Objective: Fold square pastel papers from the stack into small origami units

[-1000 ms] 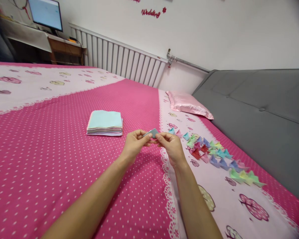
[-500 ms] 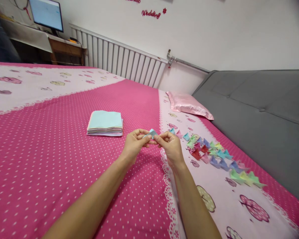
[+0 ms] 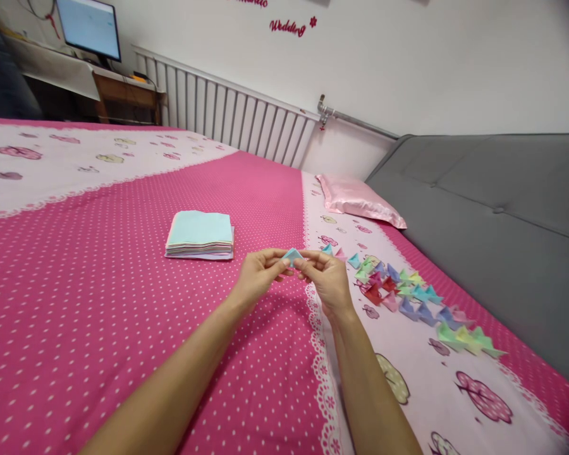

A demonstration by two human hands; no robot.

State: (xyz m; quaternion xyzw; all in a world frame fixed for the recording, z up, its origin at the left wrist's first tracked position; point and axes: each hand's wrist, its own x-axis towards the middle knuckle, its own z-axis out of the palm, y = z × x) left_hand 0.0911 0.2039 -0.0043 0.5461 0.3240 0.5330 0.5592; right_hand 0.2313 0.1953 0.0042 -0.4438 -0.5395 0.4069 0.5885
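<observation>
Left hand (image 3: 257, 272): It pinched one end of the paper, with the thumb in front and the fingers curled behind. The grip was narrow and tight.
Right hand (image 3: 329, 278): It pinched the other end in much the same way, and its thumb was close to the left one.
Blue folded paper (image 3: 293, 254): It was between the two hands, held above the bed, with a little point sticking up (the fingers hid a lot of it, so I couldn't see the whole shape).
Paper pile (image 3: 199, 227): A stack of square sheets sat on the pink dotted bedspread (image 3: 123, 303), past the left hand and a bit to its left. The top sheet was pale blue.
Paper boats (image 3: 425, 311): Lots of them stood close together to the right of the right hand, on the pale strip with trees. They were blue, pink, green, purple, red and yellow.
Pillow (image 3: 358, 196): It was shiny and pink, and it lay beyond the boats, by the gray headboard (image 3: 478, 189).
Wall: A white radiator (image 3: 227, 104) stood there, below a red "Wedding" sign (image 3: 287, 26).
</observation>
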